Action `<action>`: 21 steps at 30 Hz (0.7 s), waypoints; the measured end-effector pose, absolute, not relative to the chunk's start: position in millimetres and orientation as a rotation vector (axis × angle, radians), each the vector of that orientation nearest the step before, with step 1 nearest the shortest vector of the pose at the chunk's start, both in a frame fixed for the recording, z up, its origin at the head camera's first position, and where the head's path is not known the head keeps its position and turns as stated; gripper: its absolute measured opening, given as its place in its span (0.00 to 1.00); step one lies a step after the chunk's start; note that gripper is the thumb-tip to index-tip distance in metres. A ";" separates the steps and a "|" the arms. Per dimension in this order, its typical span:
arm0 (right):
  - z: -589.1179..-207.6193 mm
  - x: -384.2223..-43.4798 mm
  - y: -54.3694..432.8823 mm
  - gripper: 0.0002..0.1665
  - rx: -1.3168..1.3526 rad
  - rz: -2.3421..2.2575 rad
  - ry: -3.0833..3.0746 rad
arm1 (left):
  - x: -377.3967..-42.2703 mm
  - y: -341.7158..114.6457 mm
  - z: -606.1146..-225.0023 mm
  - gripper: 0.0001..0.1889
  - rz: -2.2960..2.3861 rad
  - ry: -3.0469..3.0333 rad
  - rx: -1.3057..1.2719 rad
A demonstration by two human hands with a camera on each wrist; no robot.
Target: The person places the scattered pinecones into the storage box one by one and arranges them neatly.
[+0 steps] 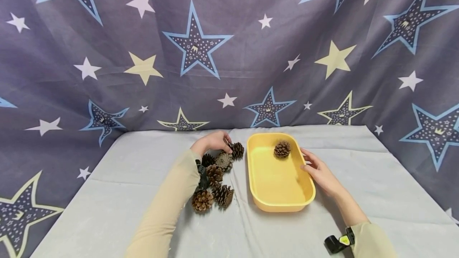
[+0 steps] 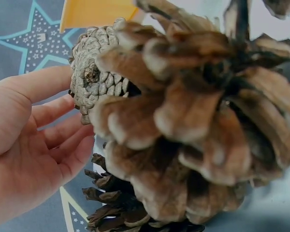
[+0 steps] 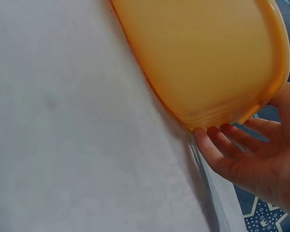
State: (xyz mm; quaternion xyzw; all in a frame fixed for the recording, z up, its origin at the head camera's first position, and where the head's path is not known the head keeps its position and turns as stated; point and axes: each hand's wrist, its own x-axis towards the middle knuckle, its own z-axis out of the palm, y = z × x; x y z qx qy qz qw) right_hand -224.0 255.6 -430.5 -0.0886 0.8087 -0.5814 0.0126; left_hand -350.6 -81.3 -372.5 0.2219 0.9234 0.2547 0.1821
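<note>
My left hand (image 1: 216, 141) reaches over a cluster of pine cones; its thumb and fingers close around the left side of a dark pine cone (image 1: 237, 151) at the far end. In the left wrist view, a pale scaly cone (image 2: 94, 72) hides the fingertips of that hand (image 2: 43, 125). A large brown cone (image 2: 198, 106) fills the foreground there. My right hand (image 1: 320, 172) grips the right rim of a yellow plastic tub (image 1: 281, 184), thumb over the rim and fingers along the outer wall. One pine cone (image 1: 282, 149) lies inside the tub, near its far end.
Several more cones lie beneath and beside the left forearm, among them a round brown one (image 1: 202, 201) and a darker one (image 1: 223, 195) at the near end. A pale cloth (image 1: 118, 194) covers the table. Behind it hangs a star-patterned curtain (image 1: 215, 102).
</note>
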 end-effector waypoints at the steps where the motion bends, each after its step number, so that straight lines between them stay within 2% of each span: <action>1: -430.3 -224.1 255.5 0.36 -0.278 -1.811 2.521 | -349.3 -81.9 -371.6 0.22 0.721 2.610 0.634; 21: -428.6 -223.2 255.0 0.35 -0.293 -1.828 2.501 | -349.7 -88.2 -376.5 0.22 0.993 2.717 0.558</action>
